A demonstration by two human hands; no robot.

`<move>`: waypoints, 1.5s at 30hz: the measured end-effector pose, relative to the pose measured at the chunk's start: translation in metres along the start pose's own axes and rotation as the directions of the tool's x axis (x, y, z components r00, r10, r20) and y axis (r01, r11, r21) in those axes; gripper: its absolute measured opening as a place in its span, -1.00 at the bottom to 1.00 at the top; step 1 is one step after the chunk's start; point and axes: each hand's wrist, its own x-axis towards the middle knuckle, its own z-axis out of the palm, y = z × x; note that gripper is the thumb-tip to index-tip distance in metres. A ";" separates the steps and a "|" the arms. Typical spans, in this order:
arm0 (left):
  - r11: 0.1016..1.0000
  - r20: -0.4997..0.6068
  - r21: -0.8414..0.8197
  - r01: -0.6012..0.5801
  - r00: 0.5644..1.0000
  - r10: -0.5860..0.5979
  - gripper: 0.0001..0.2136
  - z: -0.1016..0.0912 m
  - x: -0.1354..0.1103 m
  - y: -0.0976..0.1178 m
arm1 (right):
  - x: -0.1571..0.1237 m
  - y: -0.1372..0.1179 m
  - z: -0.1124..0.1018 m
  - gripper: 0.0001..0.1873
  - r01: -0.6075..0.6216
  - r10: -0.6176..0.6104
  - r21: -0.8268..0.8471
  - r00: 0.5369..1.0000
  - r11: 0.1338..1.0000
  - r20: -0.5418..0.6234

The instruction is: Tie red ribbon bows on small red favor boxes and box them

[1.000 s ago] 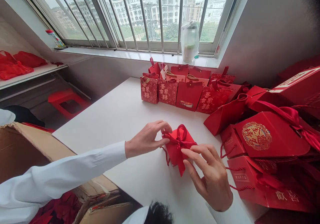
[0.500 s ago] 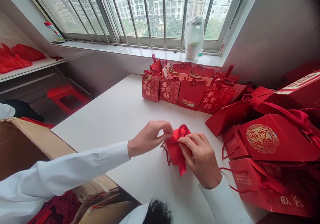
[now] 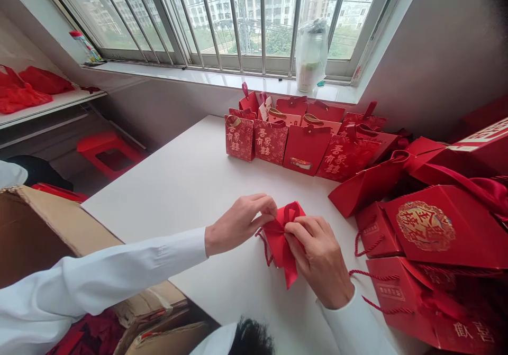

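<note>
Head view: left hand (image 3: 243, 220) and right hand (image 3: 319, 260) each pinch ribbon (image 3: 291, 276) finger-to-thumb over the small red box (image 3: 283, 214), mid-table (image 3: 190, 185) (red bags (image 3: 272, 142) stand far side). Step appears to be ribbon-straightening; next move calls for gentle, even tension.

Toward 5 o'clock sits a small red gift box (image 3: 281, 215), its ribbon (image 3: 286, 261) looped toward 1, tail toward 6.
</note>
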 end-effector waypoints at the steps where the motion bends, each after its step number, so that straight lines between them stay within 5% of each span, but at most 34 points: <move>1: 1.000 -0.012 0.014 -0.009 1.000 0.009 -0.91 -0.001 -0.001 0.001 | -0.001 -0.001 -0.003 -0.83 -0.035 0.036 0.042 0.999 0.999 -0.031; 6: 0.997 0.001 0.069 0.019 1.000 -0.019 -0.91 -0.005 -0.005 0.007 | -0.008 0.002 -0.019 -0.89 -0.230 0.238 0.065 0.958 0.971 -0.159; 11: 0.987 -0.031 0.159 0.036 0.999 -0.032 -0.84 -0.002 -0.005 0.006 | -0.013 0.005 -0.020 -0.78 -0.325 0.327 0.038 0.935 0.945 -0.141; 17: 0.954 -0.078 0.300 -0.026 0.996 0.052 -0.81 0.000 -0.005 0.004 | -0.014 0.001 -0.016 -0.86 -0.364 0.367 0.041 0.922 0.930 -0.122; 23: 0.999 0.026 -0.008 0.053 0.998 -0.053 -0.75 -0.014 -0.002 0.009 | -0.027 0.002 -0.027 -0.79 -0.404 0.409 0.064 0.903 0.913 -0.134; 27: 0.934 0.180 -0.297 0.200 0.972 -0.151 -0.82 -0.030 0.005 0.017 | -0.044 0.009 -0.033 -0.74 -0.456 0.470 0.120 0.871 0.882 -0.142; 31: 0.881 0.162 -0.251 0.401 0.915 -0.370 -0.70 -0.031 0.020 0.019 | -0.054 0.015 -0.031 -0.76 -0.423 0.441 0.143 0.888 0.895 -0.129; 33: 0.926 0.125 -0.109 0.362 0.929 -0.348 -0.68 -0.026 0.030 0.018 | -0.055 0.014 -0.028 -0.78 -0.406 0.423 0.134 0.895 0.904 -0.140; 38: 0.994 0.086 0.082 0.075 0.993 -0.082 -0.92 -0.011 0.052 0.022 | -0.054 0.011 -0.023 -0.77 -0.315 0.329 0.118 0.935 0.942 -0.134; 45: 0.986 -0.061 0.068 0.151 0.987 -0.147 -0.78 0.003 0.055 0.030 | -0.064 0.014 -0.010 -0.74 -0.299 0.314 0.126 0.941 0.946 -0.128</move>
